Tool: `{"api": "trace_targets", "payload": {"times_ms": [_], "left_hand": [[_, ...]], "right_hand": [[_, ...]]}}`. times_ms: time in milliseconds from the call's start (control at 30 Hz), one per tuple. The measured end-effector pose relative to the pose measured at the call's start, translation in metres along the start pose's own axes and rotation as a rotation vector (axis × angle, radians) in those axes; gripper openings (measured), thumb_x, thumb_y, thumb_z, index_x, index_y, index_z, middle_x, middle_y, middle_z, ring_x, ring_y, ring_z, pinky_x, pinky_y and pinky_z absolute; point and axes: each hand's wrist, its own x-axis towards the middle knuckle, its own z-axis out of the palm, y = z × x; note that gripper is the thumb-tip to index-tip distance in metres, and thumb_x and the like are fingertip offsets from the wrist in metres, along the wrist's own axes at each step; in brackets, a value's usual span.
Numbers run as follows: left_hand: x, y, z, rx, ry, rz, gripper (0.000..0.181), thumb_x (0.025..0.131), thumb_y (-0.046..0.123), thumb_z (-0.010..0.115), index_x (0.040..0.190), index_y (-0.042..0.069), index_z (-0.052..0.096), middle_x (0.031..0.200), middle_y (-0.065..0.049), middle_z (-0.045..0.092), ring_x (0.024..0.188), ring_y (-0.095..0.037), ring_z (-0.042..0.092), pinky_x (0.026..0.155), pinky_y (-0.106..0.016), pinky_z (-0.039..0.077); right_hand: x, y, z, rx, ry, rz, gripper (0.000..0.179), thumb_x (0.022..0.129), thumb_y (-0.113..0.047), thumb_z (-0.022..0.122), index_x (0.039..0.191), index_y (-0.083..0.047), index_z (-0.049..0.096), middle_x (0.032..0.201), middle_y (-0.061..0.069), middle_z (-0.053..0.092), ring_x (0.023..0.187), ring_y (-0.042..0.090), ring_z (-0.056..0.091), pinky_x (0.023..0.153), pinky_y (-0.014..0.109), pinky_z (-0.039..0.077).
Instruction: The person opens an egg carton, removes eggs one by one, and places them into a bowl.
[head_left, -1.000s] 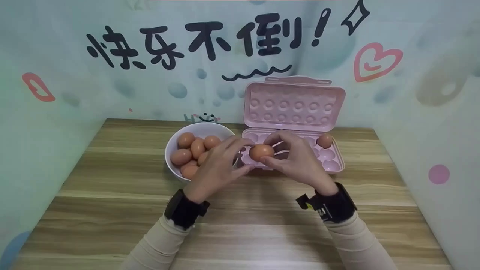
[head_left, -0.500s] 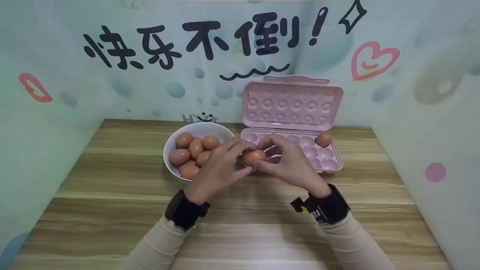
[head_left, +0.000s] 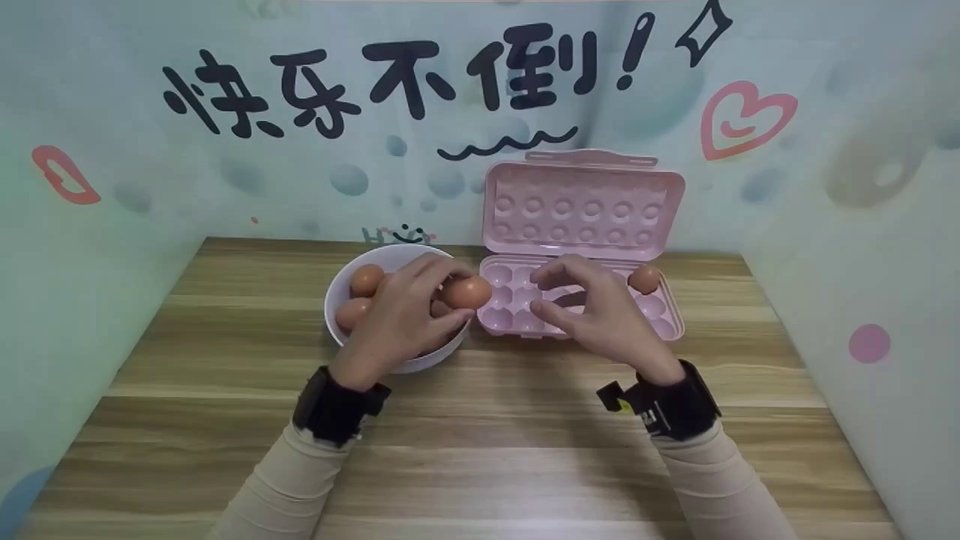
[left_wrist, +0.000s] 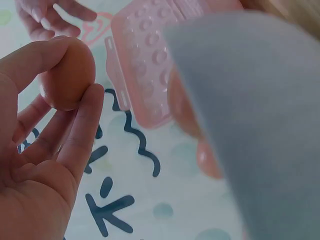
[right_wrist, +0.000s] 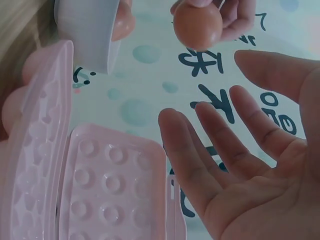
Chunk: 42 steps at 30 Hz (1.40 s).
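Note:
With thumb and fingertips, my left hand (head_left: 397,315) grips a brown egg (head_left: 467,292) over the right side of a white bowl (head_left: 431,364). That egg (left_wrist: 72,75) sits between thumb and fingers in the left wrist view. More brown eggs (head_left: 367,281) lie in the bowl, partly hidden by the hand. Above the pink egg carton (head_left: 499,322) hovers my right hand (head_left: 600,319), fingers apart, holding nothing; the right wrist view also shows its spread fingers (right_wrist: 215,135). One egg (head_left: 643,279) fills a cup at the carton's back right corner. The right hand covers several cups.
The carton's lid (head_left: 585,210) stands raised against the patterned backdrop (head_left: 300,187). Bowl and carton stand side by side at the back of the wood-grain table (head_left: 480,450). Backdrop sheets also rise at the left and right.
The egg passed from my right hand's fingers, through a moment with both hands at it, to my left hand. The left hand moved left over the bowl; the right drew slightly right.

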Motion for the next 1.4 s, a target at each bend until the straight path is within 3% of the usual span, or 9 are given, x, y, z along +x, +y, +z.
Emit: {"api": "trace_targets", "payload": {"times_ms": [133, 300, 467, 667, 933, 1100, 1300, 1400], "left_hand": [[0.006, -0.012, -0.019, 0.035, -0.039, -0.033, 0.038, 0.09, 0.017, 0.086, 0.123, 0.009, 0.069, 0.123, -0.01, 0.069, 0.111, -0.026, 0.067, 0.091, -0.04, 0.057], [0.017, -0.032, -0.043, 0.041, -0.094, -0.104, 0.038, 0.089, 0.014, 0.086, 0.123, 0.009, 0.069, 0.121, -0.01, 0.068, 0.106, -0.027, 0.065, 0.09, -0.044, 0.054], [0.026, -0.057, -0.054, 0.068, -0.163, -0.183, 0.034, 0.089, 0.009, 0.083, 0.119, 0.007, 0.067, 0.111, -0.011, 0.066, 0.1, -0.029, 0.061, 0.087, -0.045, 0.05], [0.028, -0.083, -0.05, 0.119, -0.241, -0.244, 0.032, 0.088, 0.008, 0.08, 0.117, 0.006, 0.068, 0.107, -0.013, 0.066, 0.099, -0.031, 0.061, 0.086, -0.046, 0.051], [0.027, -0.1, -0.044, 0.138, -0.316, -0.309, 0.034, 0.088, 0.007, 0.08, 0.12, 0.004, 0.067, 0.107, -0.014, 0.067, 0.1, -0.032, 0.059, 0.09, -0.048, 0.05], [0.027, -0.104, -0.038, 0.167, -0.325, -0.289, 0.03, 0.091, 0.007, 0.076, 0.119, 0.002, 0.067, 0.105, -0.016, 0.069, 0.098, -0.034, 0.062, 0.089, -0.049, 0.05], [0.03, -0.101, -0.031, 0.189, -0.389, -0.324, 0.028, 0.1, 0.012, 0.071, 0.124, -0.001, 0.068, 0.109, -0.019, 0.071, 0.103, -0.036, 0.063, 0.096, -0.051, 0.051], [0.029, -0.101, -0.028, 0.177, -0.398, -0.343, 0.025, 0.102, 0.014, 0.071, 0.123, 0.0, 0.07, 0.108, -0.017, 0.071, 0.102, -0.034, 0.064, 0.096, -0.05, 0.052]], "right_hand": [[0.0, 0.0, -0.007, -0.001, 0.016, -0.016, 0.027, 0.094, -0.007, 0.081, 0.119, -0.004, 0.071, 0.117, 0.009, 0.073, 0.11, 0.023, 0.07, 0.091, 0.036, 0.062], [0.0, 0.001, -0.012, -0.013, 0.024, -0.032, 0.028, 0.094, -0.006, 0.08, 0.12, -0.003, 0.07, 0.117, 0.006, 0.072, 0.11, 0.017, 0.069, 0.09, 0.032, 0.062], [-0.002, 0.004, -0.014, -0.022, 0.031, -0.023, 0.029, 0.094, -0.006, 0.08, 0.121, -0.002, 0.07, 0.119, 0.007, 0.072, 0.111, 0.019, 0.068, 0.09, 0.031, 0.061], [-0.003, 0.006, -0.017, -0.038, 0.042, -0.023, 0.029, 0.094, -0.006, 0.08, 0.12, -0.001, 0.07, 0.118, 0.006, 0.072, 0.111, 0.018, 0.068, 0.089, 0.031, 0.062], [-0.002, 0.005, -0.016, -0.034, 0.026, -0.023, 0.028, 0.094, -0.006, 0.08, 0.12, -0.002, 0.071, 0.119, 0.006, 0.071, 0.111, 0.019, 0.068, 0.089, 0.031, 0.062], [-0.002, 0.006, -0.016, -0.013, 0.016, -0.032, 0.026, 0.095, -0.005, 0.079, 0.119, -0.003, 0.071, 0.12, 0.006, 0.071, 0.112, 0.027, 0.069, 0.089, 0.032, 0.062], [-0.003, 0.009, -0.017, -0.007, 0.014, -0.046, 0.024, 0.095, -0.005, 0.079, 0.118, -0.004, 0.072, 0.12, 0.008, 0.071, 0.112, 0.033, 0.069, 0.089, 0.031, 0.062], [-0.003, 0.011, -0.017, -0.006, 0.014, -0.05, 0.023, 0.095, -0.005, 0.079, 0.117, -0.004, 0.073, 0.12, 0.007, 0.071, 0.111, 0.03, 0.069, 0.088, 0.031, 0.062]]}}
